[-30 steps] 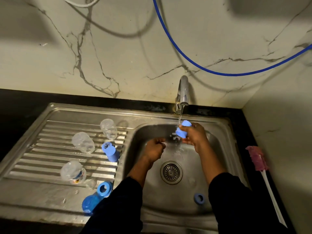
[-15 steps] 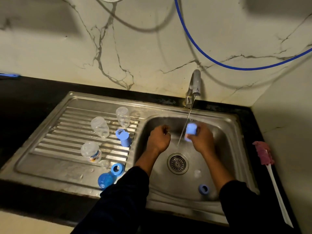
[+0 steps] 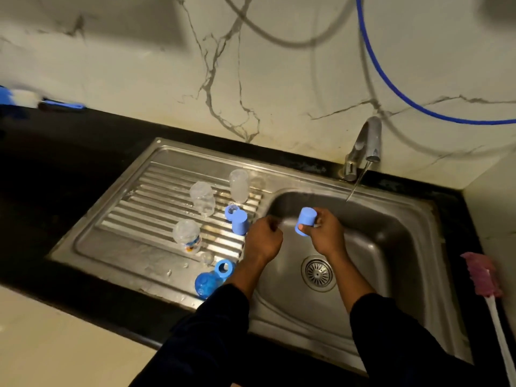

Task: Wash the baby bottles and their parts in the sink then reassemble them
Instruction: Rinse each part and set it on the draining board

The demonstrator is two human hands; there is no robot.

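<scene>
The right hand [image 3: 325, 233] is gripping a blue cap [image 3: 305, 220] over the sink [image 3: 391, 247]. The left hand [image 3: 264, 238] is curling closed, seemingly empty. Bottles [image 3: 202, 198] are draining at ten o'clock, unassembled. Washing is nearing done, with reassembly remaining.

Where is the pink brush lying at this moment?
In the head view, the pink brush lies on the black counter, between the sink and the right-hand wall.

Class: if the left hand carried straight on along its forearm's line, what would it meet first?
The left hand would probably meet the sink basin's rear wall, just left of the blue cap the right hand holds; depth is unclear.
</scene>
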